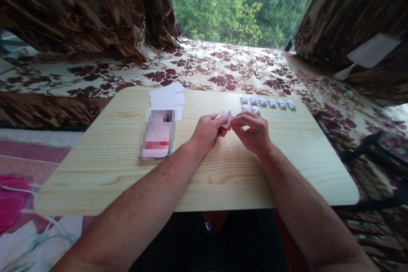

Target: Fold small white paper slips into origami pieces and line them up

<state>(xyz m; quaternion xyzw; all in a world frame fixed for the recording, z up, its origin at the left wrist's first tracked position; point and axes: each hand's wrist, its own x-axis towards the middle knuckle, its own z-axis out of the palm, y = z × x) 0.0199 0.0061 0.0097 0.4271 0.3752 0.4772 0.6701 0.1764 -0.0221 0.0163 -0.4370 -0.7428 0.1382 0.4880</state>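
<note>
A small piece of folded white paper (pixel 225 115) with pointed corners is held above the middle of the table. My left hand (pixel 208 131) is closed on it, thumb on top. My right hand (pixel 253 129) pinches at its right edge with thumb and forefinger; the fingers partly hide the paper there. Just beyond my right hand, several small folded white paper pieces (pixel 263 101) stand in a row. A shorter second row (pixel 256 111) lies nearer, partly behind my right fingers.
On the light wooden table (pixel 111 170), flat white paper sheets (pixel 167 95) lie at the back left, partly under a blurred-out phone (pixel 157 134). A floral-covered ledge (pixel 219 68) runs behind the table, below a window. A white lamp-like object (pixel 372 51) stands at right.
</note>
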